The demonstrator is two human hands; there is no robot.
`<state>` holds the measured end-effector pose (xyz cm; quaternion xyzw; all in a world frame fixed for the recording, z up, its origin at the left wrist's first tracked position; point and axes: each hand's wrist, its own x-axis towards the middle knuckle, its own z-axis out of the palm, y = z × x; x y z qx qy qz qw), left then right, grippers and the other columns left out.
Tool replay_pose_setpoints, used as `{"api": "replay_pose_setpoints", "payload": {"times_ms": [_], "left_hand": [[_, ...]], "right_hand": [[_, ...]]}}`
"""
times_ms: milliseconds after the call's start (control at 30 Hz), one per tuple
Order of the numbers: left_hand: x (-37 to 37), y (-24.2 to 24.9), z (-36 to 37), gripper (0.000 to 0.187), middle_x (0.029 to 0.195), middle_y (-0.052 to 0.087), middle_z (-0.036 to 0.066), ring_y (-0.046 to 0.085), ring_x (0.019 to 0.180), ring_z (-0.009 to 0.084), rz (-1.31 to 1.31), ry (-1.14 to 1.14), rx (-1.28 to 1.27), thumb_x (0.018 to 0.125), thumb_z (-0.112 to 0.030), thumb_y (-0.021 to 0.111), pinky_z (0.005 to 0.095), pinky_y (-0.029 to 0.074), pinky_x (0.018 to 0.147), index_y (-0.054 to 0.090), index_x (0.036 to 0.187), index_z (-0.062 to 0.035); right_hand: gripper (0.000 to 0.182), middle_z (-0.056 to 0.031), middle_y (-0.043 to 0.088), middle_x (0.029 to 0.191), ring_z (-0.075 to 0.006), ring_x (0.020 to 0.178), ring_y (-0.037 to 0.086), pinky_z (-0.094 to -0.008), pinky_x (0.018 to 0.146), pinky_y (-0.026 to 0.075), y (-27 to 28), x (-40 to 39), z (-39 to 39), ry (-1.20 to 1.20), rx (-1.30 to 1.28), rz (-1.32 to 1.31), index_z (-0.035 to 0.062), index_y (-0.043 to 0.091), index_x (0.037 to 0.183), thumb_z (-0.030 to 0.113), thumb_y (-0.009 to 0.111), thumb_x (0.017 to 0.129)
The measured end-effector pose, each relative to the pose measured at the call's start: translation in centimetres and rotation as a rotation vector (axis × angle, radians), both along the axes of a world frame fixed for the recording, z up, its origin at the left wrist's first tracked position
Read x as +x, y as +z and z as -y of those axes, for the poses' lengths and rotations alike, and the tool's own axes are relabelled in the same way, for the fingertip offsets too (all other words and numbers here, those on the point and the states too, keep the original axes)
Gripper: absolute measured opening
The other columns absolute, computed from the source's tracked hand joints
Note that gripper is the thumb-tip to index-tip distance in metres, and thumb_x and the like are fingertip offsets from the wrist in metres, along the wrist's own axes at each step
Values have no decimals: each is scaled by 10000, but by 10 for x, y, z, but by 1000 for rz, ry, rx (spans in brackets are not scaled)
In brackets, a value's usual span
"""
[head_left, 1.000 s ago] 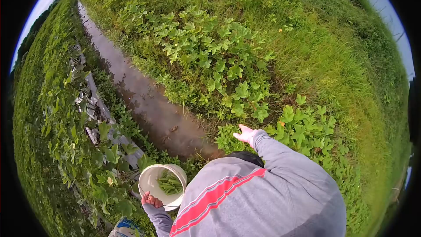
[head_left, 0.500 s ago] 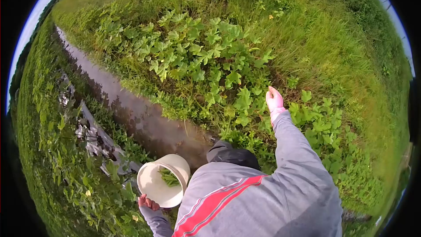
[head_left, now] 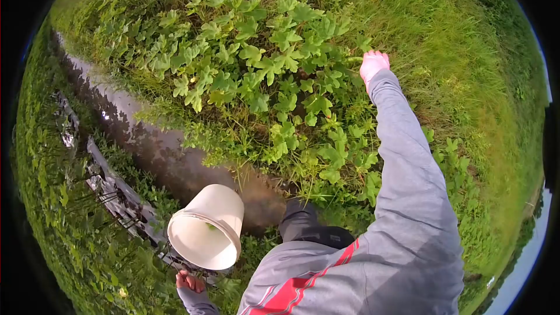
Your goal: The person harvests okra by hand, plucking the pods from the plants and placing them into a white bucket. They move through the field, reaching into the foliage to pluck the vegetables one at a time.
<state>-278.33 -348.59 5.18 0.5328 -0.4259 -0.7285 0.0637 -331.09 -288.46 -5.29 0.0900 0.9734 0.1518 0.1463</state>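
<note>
My left hand (head_left: pixel 191 281) is curled around the thin wire handle of a white bucket (head_left: pixel 230 207), which hangs tilted with its mouth toward me. Only a little green shows inside the bucket; most of its contents are hidden by the wall. At full reach, my right hand (head_left: pixel 374 64), in a pinkish covering, is closed at the right edge of a leafy okra plant (head_left: pixel 286 58). A pale green okra pod (head_left: pixel 354 59) sticks out from the left side of its fingers.
A muddy, wet furrow (head_left: pixel 169 146) runs diagonally from the upper left toward my legs (head_left: pixel 306 221). Torn plastic mulch (head_left: pixel 116 192) lines the dense plant row on the left. Tall grass (head_left: pixel 443 41) grows on the right.
My right hand has reached farther out and closed on the okra pod. The bucket has tipped, so the green pods seen inside earlier are now mostly hidden.
</note>
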Motion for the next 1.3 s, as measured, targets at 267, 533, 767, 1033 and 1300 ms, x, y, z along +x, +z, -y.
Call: {"api": "replay_pose_setpoints", "payload": {"times_ms": [267, 533, 767, 1033, 1300], "left_hand": [[-10, -16, -12, 459, 461, 365, -6, 281, 328, 126, 80, 35, 86, 951, -472, 333, 282, 269, 330, 576, 911, -85], [19, -20, -30, 441, 478, 386, -5, 297, 349, 123, 127, 67, 132, 946, -468, 356, 284, 278, 347, 582, 907, -91], [15, -34, -40, 404, 480, 372, -11, 295, 365, 124, 136, 78, 205, 941, -468, 367, 284, 267, 359, 570, 885, -124], [-12, -30, -51, 350, 479, 356, -26, 294, 367, 119, 175, 42, 217, 941, -445, 371, 287, 262, 362, 553, 892, -149], [-54, -21, -52, 288, 486, 332, -28, 305, 370, 112, 186, -3, 125, 956, -375, 375, 270, 286, 373, 514, 913, -125]], "right_hand": [[403, -48, 628, 1138, -252, 1034, 604, -418, 906, 452, -107, -32, 8, 80, 88, 308, 157, 542, 1251, 180, 527, 848], [374, -95, 611, 1159, -262, 1045, 599, -375, 875, 484, -148, -25, 20, -443, -341, -20, 85, 525, 1240, 217, 459, 897], [358, -127, 625, 1120, -283, 1025, 602, -390, 875, 477, -89, -7, 53, -33, -117, 416, 79, 624, 1109, 344, 528, 889], [315, -128, 618, 1140, -298, 1043, 597, -376, 873, 476, -138, 12, 42, -84, -92, 690, 70, 634, 1105, 230, 519, 861], [494, -149, 586, 1180, -312, 1049, 570, -382, 881, 450, -128, 47, 53, 62, -216, 654, 60, 605, 1121, 444, 358, 931]]}}
